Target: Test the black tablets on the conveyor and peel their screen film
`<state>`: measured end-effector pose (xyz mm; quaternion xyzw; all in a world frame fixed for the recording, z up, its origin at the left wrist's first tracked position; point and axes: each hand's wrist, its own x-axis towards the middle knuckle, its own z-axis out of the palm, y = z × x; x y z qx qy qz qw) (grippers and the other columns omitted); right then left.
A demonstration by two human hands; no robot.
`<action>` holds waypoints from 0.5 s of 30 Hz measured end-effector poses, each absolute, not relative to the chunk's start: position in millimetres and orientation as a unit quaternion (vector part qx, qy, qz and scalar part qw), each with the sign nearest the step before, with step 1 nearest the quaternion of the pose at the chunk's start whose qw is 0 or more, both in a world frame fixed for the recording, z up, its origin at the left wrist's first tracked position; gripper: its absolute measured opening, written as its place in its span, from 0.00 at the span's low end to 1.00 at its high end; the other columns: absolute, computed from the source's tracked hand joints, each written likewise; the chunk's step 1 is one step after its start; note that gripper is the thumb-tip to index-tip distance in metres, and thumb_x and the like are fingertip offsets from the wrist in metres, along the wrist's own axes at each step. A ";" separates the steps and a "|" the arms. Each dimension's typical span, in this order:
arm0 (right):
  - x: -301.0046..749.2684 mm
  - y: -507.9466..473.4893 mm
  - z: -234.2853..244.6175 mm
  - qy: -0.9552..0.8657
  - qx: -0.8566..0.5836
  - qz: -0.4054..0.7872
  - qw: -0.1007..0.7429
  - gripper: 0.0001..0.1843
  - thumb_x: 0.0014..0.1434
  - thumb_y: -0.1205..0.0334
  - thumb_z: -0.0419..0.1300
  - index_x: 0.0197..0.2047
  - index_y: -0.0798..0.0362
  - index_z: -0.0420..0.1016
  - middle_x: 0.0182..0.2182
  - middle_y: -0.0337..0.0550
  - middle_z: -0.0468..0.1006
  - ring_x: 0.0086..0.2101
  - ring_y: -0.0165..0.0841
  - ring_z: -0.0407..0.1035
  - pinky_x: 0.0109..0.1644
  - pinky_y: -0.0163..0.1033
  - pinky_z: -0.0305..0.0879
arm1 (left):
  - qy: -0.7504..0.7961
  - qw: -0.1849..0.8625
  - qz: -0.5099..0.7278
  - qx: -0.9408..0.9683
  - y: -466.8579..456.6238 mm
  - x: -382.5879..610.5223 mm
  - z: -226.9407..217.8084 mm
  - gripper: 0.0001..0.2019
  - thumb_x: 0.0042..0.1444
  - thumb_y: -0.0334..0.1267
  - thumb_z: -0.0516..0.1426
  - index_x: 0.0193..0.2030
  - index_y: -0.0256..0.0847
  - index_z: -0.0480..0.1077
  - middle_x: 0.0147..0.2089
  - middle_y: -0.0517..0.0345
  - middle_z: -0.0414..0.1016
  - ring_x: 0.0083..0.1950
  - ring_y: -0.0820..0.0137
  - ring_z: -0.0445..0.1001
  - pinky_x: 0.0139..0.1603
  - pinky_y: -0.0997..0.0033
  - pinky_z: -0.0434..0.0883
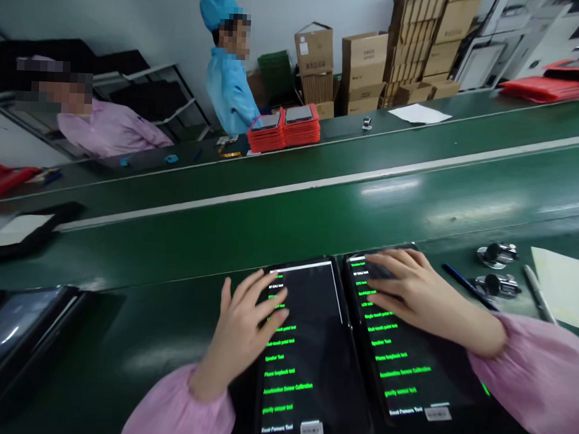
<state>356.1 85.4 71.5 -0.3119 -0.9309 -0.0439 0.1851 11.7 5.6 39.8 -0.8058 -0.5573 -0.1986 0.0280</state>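
Observation:
Two black tablets lie side by side on the green bench, both showing lists of test names in mostly green letters. Over the upper left of the left tablet (312, 359) is my left hand (246, 321), fingers spread and holding nothing. My right hand (413, 289) reaches across the top of the right tablet (407, 369), its fingers apart and slightly blurred. Whether the fingertips touch the glass I cannot tell. A small white label sits at the lower edge of each screen.
Right of the tablets lie a blue pen (464, 282), two shiny metal parts (497, 285), a white pen (539, 295) and paper (565, 286). More dark devices (20, 333) are at left. Across the bench are red trays (283, 130), two people and cardboard boxes (363, 63).

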 end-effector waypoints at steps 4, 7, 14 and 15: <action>363.0 70.4 79.1 -0.914 -0.337 -0.055 0.218 0.23 0.78 0.54 0.47 0.48 0.48 0.84 0.55 0.51 0.80 0.50 0.44 0.73 0.49 0.51 0.69 | -0.546 0.057 -0.235 -0.802 -10.5 2.9 42.2 0.17 0.74 0.45 0.50 0.56 0.52 0.79 0.60 0.51 0.80 0.63 0.56 0.75 0.75 0.35 0.54; 358.9 79.0 75.4 -0.909 -0.350 -0.082 0.212 0.21 0.77 0.56 0.47 0.49 0.49 0.83 0.56 0.53 0.79 0.49 0.45 0.73 0.49 0.52 0.70 | -0.574 0.051 -0.252 -0.777 5.1 0.0 44.0 0.17 0.73 0.47 0.50 0.54 0.52 0.80 0.61 0.49 0.79 0.61 0.54 0.77 0.73 0.32 0.58; 352.2 92.5 61.0 -0.912 -0.375 -0.028 0.164 0.18 0.75 0.57 0.52 0.48 0.46 0.85 0.59 0.54 0.78 0.53 0.51 0.73 0.50 0.59 0.71 | -0.561 0.048 -0.219 -0.797 22.6 1.3 37.1 0.18 0.73 0.49 0.50 0.52 0.52 0.81 0.62 0.45 0.78 0.63 0.48 0.76 0.69 0.17 0.54; 353.2 92.7 60.5 -0.913 -0.373 -0.019 0.162 0.19 0.75 0.56 0.51 0.48 0.46 0.85 0.59 0.54 0.78 0.52 0.51 0.73 0.50 0.59 0.71 | -0.562 0.048 -0.220 -0.796 21.3 1.2 36.1 0.18 0.73 0.49 0.50 0.52 0.52 0.81 0.62 0.45 0.78 0.63 0.47 0.76 0.68 0.17 0.54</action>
